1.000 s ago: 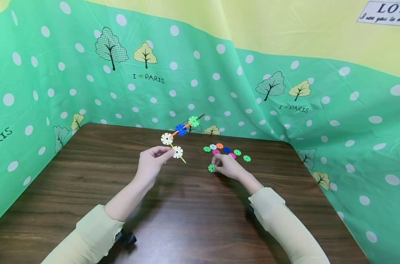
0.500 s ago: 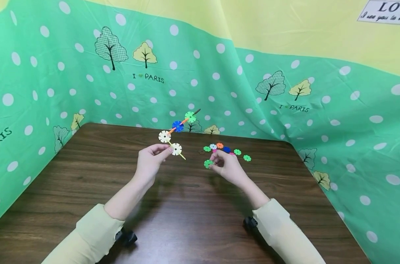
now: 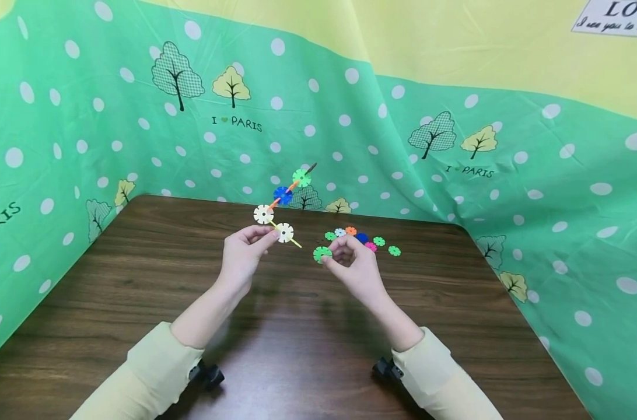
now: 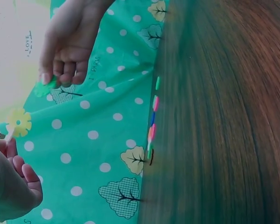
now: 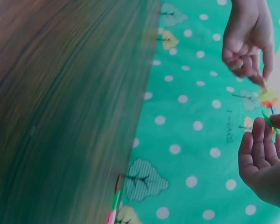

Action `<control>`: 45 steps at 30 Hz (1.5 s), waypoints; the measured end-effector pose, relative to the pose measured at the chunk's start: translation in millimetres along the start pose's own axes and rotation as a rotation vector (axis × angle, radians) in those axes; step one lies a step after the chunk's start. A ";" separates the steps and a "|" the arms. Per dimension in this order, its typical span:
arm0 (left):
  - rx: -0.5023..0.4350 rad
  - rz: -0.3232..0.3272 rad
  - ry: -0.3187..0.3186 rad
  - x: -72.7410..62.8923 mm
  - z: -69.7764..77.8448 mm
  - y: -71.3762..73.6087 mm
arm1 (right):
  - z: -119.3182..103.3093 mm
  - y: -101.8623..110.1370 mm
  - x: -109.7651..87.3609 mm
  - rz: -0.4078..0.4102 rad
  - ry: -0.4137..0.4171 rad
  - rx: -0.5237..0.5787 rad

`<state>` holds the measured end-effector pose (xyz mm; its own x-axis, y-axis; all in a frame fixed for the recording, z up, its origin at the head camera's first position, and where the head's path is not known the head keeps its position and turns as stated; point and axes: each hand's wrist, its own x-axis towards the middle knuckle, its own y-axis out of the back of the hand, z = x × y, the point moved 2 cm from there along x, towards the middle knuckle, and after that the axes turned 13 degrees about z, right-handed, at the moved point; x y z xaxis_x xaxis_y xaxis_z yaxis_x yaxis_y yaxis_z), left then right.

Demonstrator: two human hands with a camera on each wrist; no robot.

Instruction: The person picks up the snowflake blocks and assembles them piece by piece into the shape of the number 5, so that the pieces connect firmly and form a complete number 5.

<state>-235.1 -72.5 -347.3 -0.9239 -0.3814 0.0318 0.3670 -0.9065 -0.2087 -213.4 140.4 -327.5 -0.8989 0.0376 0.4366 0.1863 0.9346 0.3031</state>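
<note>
Held above the table, a chain of interlocking plastic snowflake discs (image 3: 283, 195) slants up to the right. White, blue and green discs show their faces; yellow, orange and brown ones stand edge-on between or at the ends. My left hand (image 3: 242, 256) pinches the chain at its lower white disc (image 3: 284, 233), between thumb and fingers. In my right hand (image 3: 357, 268), thumb and fingertips pinch a single green snowflake disc (image 3: 321, 255), just right of the chain's low end and apart from it. The left wrist view also shows this green disc (image 4: 45, 87) in the right fingertips.
Loose discs lie at the far side of the wooden table (image 3: 297, 350), including an orange disc (image 3: 351, 231), a blue disc (image 3: 361, 238), a pink disc (image 3: 370, 247) and a green disc (image 3: 394, 251). Behind the table hangs a green dotted cloth (image 3: 345, 151).
My right hand has lifted the green disc off the tabletop and brought it left, closer to the chain. The left hand has tilted the chain's far end upward.
</note>
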 end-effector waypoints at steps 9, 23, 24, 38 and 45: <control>-0.016 -0.006 0.007 -4.0 0.2 -3.5 | 9.5 -14.6 0.2 -0.007 -0.123 0.204; -0.147 -0.093 0.026 -11.0 -2.6 -10.4 | 11.2 -22.7 -1.5 0.003 -0.197 0.309; -0.174 -0.106 0.038 -11.9 -2.7 -10.8 | 11.3 -23.0 -1.8 0.006 -0.197 0.311; -0.303 -0.197 0.094 -20.0 -6.3 -16.2 | 4.4 -22.7 -6.7 0.051 -0.108 0.232; -0.308 -0.203 0.111 -22.5 -5.9 -16.5 | 4.4 -23.3 -9.7 0.101 -0.106 0.286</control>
<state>-221.0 -47.9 -350.3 -0.9866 -0.1629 0.0004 0.1415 -0.8582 -0.4934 -210.8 119.8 -342.5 -0.9205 0.1579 0.3575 0.1713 0.9852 0.0058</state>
